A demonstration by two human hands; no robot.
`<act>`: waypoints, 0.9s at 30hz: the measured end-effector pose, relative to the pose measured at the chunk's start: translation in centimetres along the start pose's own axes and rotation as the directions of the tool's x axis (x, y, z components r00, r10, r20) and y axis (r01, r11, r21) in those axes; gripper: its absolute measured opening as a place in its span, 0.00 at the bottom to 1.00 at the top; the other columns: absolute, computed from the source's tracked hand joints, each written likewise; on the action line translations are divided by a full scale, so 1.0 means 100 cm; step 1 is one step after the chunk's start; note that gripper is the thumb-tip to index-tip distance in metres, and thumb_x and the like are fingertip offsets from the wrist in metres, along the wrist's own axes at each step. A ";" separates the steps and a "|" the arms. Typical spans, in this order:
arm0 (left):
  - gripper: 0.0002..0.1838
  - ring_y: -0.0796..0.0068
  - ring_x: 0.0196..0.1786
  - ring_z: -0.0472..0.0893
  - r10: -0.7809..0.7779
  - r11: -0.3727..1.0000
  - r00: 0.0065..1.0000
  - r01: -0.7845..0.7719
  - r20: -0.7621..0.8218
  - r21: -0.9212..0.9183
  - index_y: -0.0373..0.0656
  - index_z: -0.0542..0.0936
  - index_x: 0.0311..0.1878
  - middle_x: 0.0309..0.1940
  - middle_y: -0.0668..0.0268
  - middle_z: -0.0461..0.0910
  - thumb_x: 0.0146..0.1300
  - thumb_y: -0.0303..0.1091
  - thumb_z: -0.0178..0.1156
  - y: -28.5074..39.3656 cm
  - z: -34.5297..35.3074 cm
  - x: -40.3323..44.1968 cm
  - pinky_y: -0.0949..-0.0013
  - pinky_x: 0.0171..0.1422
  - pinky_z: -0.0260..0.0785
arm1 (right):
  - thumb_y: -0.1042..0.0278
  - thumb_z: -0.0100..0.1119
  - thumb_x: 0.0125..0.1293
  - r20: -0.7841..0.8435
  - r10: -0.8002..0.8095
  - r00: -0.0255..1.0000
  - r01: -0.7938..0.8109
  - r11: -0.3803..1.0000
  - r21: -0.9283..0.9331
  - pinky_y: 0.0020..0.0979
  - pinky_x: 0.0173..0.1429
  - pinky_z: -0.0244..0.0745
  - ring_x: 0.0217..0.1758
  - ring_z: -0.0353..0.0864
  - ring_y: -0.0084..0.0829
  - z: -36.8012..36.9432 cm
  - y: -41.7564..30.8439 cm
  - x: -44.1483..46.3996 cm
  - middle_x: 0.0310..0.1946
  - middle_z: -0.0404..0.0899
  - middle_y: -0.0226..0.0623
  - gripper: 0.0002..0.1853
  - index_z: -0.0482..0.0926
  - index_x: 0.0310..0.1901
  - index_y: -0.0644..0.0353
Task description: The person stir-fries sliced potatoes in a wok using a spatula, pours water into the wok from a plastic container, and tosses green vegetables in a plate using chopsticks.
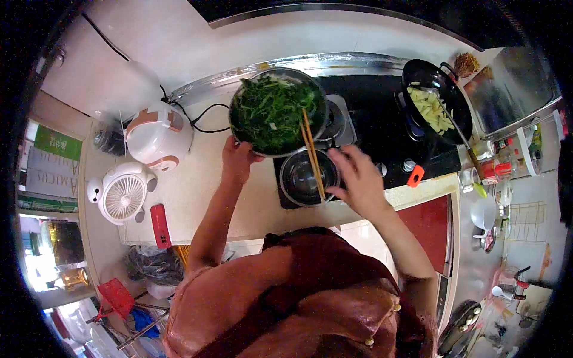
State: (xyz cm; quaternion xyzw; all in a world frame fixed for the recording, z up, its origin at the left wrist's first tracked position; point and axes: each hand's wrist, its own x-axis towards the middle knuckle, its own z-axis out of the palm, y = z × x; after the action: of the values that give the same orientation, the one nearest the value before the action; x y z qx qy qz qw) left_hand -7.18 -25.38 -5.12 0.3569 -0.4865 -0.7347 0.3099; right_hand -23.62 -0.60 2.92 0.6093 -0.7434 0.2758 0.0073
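Observation:
A round metal pan [237, 123] full of cooked leafy greens [271, 110] sits at the left end of the stove. My left hand [239, 156] grips its near-left rim, the thumb and fingers closed there. A pair of wooden chopsticks [313, 160] leans from the greens over a clear glass bowl [295, 182] just in front of the pan. Beside the bowl's right rim is my right hand [363, 184], fingers apart and a little blurred. It is close to the chopsticks but not wrapped round them; whether it touches the bowl I cannot tell.
A black wok [459, 113] with pale sliced vegetables [431, 110] and a long-handled spatula [459, 131] stands on the right burner. Along the left counter are a white rice cooker [156, 138], a small fan [124, 194] and a red phone-like object [160, 226]. Jars [500, 170] stand far right.

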 end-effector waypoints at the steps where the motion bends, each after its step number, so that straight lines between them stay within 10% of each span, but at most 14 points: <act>1: 0.16 0.67 0.30 0.81 -0.002 1.000 1.000 0.002 0.024 -0.011 0.33 0.65 0.51 0.39 0.56 0.78 0.59 0.24 0.48 0.005 0.009 -0.012 0.68 0.28 0.79 | 0.64 0.73 0.40 0.008 -0.139 0.990 0.139 0.987 -0.080 0.39 0.53 0.71 0.51 0.71 0.44 0.009 -0.001 0.004 0.53 0.68 0.43 0.40 0.69 0.61 0.51; 7: 0.19 0.66 0.29 0.81 -0.077 0.997 0.978 0.077 0.193 0.005 0.34 0.65 0.54 0.40 0.57 0.78 0.58 0.24 0.47 -0.012 0.020 -0.041 0.68 0.28 0.78 | 0.69 0.70 0.46 -0.218 -0.227 0.949 0.207 0.972 -0.112 0.32 0.36 0.75 0.35 0.78 0.37 0.007 -0.017 0.000 0.33 0.76 0.34 0.11 0.77 0.31 0.56; 12: 0.20 0.67 0.29 0.81 -0.144 0.989 0.958 0.138 0.249 0.043 0.36 0.64 0.55 0.39 0.57 0.78 0.58 0.23 0.46 0.001 0.024 -0.056 0.70 0.26 0.77 | 0.63 0.66 0.52 -0.239 0.183 0.954 -0.143 0.974 0.174 0.31 0.36 0.74 0.30 0.80 0.35 -0.089 -0.027 0.002 0.28 0.81 0.38 0.10 0.80 0.29 0.61; 21: 0.19 0.71 0.27 0.79 -0.248 0.959 0.821 0.132 0.514 0.251 0.38 0.65 0.54 0.37 0.61 0.76 0.57 0.20 0.44 0.024 0.035 -0.063 0.72 0.22 0.76 | 0.70 0.57 0.61 -0.464 0.126 0.877 0.131 0.867 0.482 0.28 0.41 0.72 0.35 0.77 0.28 -0.088 -0.003 0.039 0.30 0.79 0.38 0.06 0.78 0.33 0.65; 27: 0.18 0.74 0.28 0.79 -0.357 0.917 0.749 0.167 0.559 0.363 0.38 0.66 0.52 0.38 0.61 0.76 0.57 0.19 0.44 0.034 0.061 -0.071 0.73 0.21 0.75 | 0.66 0.60 0.61 -0.243 0.467 0.850 -0.315 0.821 0.476 0.27 0.40 0.72 0.35 0.76 0.25 -0.099 0.017 -0.032 0.30 0.78 0.34 0.08 0.79 0.33 0.63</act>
State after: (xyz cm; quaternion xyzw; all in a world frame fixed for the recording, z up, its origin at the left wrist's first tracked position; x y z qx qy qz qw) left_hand -7.94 -17.80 1.36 0.2053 -0.6071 -0.7671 -0.0284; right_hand -27.53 6.61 9.57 0.3689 -0.7638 0.5273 -0.0495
